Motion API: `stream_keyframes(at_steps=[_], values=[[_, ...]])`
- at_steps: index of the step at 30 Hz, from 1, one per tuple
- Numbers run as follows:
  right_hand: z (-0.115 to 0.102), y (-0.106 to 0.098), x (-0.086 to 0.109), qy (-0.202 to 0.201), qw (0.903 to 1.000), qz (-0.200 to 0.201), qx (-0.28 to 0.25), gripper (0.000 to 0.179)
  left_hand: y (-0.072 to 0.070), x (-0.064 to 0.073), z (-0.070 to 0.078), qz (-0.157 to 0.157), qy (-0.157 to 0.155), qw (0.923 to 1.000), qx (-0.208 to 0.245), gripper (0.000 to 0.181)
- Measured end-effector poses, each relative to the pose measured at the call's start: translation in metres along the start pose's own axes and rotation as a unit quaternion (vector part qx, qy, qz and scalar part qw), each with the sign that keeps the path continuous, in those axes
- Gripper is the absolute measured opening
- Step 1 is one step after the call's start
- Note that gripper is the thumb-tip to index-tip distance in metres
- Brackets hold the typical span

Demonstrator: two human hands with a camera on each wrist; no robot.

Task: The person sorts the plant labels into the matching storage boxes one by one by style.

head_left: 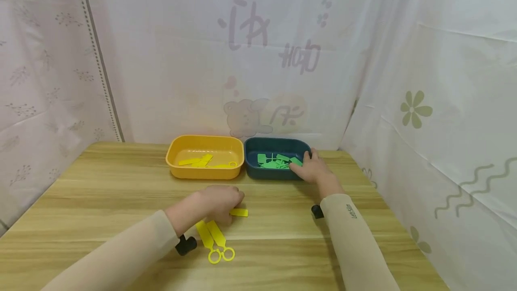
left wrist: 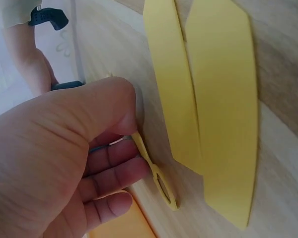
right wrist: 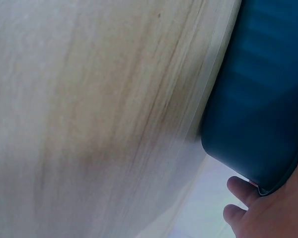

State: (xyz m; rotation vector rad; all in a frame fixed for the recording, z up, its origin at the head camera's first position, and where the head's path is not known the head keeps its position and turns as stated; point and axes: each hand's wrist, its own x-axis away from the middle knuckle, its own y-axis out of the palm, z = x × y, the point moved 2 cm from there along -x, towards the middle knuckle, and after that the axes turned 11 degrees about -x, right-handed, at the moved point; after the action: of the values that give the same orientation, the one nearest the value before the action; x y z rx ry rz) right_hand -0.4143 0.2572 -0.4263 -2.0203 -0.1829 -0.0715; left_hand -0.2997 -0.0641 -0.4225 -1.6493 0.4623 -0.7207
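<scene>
My left hand (head_left: 220, 203) pinches a yellow ring tag (head_left: 239, 212) low over the table. In the left wrist view, thumb and fingers meet on the tag, with its ring end (left wrist: 165, 188) sticking out below. Two more yellow ring tags (head_left: 211, 235) lie side by side on the table just under that hand, rings toward the near side. At the back right, my right hand (head_left: 315, 169) grips the right rim of a dark teal bin (head_left: 266, 173), fingers over the outer side and thumb inside. Several green tags (head_left: 278, 163) lie in this bin.
Left of the teal bin and right beside it stands a yellow bin (head_left: 206, 174) with several yellow tags (head_left: 202, 160) in it. Both bins are near the back edge of the wooden table (head_left: 101, 183). Patterned white curtains (head_left: 161, 57) hang behind and on both sides.
</scene>
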Motion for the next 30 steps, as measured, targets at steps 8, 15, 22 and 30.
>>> stream_keyframes(at_steps=[8, 15, 22, 30], values=[[0.0001, 0.0000, 0.0004, 0.004, 1.0000, 0.002, -0.003, 0.105, -0.0003, 0.0005, -0.0001, 0.001, 0.002, 1.0000, 0.003, 0.031], [-0.0006, -0.0006, 0.0008, 0.000, 1.0000, 0.001, 0.001, 0.107, 0.0023, -0.0011, -0.0023, -0.003, 0.005, 0.9999, 0.010, 0.032], [-0.0019, -0.0005, 0.0022, -0.001, 1.0000, 0.001, 0.003, 0.107, 0.0007, -0.0005, -0.0052, -0.005, 0.007, 0.9991, 0.041, 0.030], [-0.0015, -0.0003, 0.0008, -0.002, 1.0000, 0.000, 0.004, 0.104, 0.0006, -0.0013, -0.0077, -0.002, 0.018, 0.9992, 0.034, 0.028]])
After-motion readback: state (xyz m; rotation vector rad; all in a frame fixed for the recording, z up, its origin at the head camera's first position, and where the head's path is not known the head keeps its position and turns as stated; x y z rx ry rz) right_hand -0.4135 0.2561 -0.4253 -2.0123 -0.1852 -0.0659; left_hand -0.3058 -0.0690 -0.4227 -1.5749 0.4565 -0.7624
